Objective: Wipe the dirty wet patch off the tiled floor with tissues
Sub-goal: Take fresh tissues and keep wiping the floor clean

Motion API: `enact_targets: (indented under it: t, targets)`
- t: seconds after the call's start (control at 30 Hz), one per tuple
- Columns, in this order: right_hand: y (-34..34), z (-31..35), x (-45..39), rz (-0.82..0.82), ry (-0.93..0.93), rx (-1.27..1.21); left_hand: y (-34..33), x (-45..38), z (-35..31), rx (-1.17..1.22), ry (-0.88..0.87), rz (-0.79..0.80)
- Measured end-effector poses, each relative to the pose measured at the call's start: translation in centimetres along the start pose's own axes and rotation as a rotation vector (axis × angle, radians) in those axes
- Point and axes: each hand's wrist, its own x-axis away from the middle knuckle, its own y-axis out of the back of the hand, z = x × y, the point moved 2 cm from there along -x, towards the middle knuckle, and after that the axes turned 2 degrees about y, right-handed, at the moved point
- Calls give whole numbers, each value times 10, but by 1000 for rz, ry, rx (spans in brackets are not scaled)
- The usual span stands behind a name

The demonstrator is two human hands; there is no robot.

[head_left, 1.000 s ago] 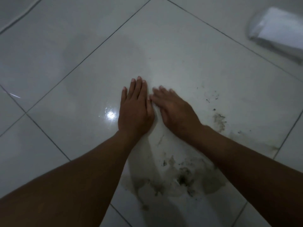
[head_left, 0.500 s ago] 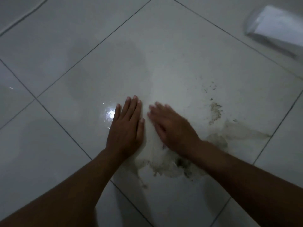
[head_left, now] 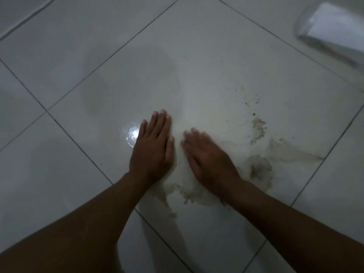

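We are pressing both flat, fingers straight: left hand (head_left: 152,147) and right hand (head_left: 208,157), blurred, on a tissue (head_left: 180,164) that's white and hard to tell from the tile (head_left: 197,56); neither is gripping anything. Since a second ago they're sliding back toward us over the dirty wet patch (head_left: 256,170), now partly covered, grime lighter. Wiping underway, stains remaining right. Tissue pack (head_left: 332,28) is sitting well apart, far right.

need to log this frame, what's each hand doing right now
Left hand: open, fingers straight, flat on the tissue.
Right hand: open, blurred, fingers straight, pressing the tissue by the dirty patch.
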Motion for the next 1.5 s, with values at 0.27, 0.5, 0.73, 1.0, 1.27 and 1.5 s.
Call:
enact_targets:
  t: [0.27,0.5,0.73,1.0,1.27,1.5]
  targets:
    - [13,-38,-7,-184,-333,20,1,0,-1,8,8,9]
    - [5,-7,5,-22,-4,6,0,-1,-1,1,16,-3]
    - [23,-49,15,-182,-358,25,-5,-16,-30,22,-59,27]
    - [31,-49,36,-107,-211,63,-20,-45,-76,32,-114,44]
    - [51,-102,14,-206,-665,69,-33,-90,-114,16,-191,65]
    - [49,-98,37,-172,-447,125,-43,-96,-116,-8,-184,59]
